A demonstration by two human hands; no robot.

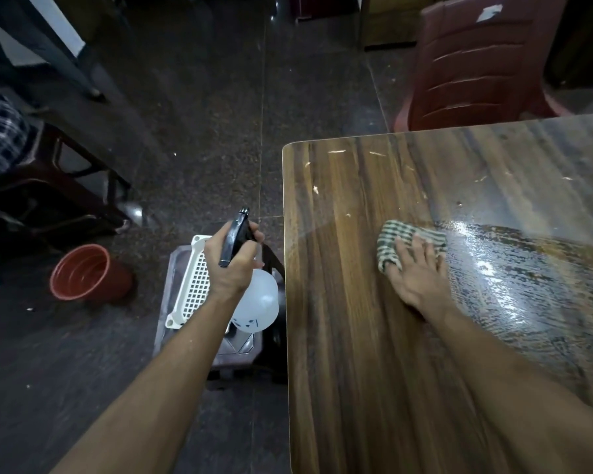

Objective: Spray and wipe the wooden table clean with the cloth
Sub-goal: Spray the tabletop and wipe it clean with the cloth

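Right hand (416, 268) presses flat fingers on the cloth (408, 241) on the wet table (350, 336); left hand (231, 258) grips the sprayer (254, 302) beside it.

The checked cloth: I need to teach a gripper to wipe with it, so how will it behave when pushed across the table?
The cloth lies bunched under the right hand, so it is probably floppy. On the table's wet patch it likely glides, then drags on dry wood.

Dim interior; floor (185, 131) dark and grainy. Strong glare on the wet table (339, 302) at right. Wide-angle bending at edges; slight blur throughout.
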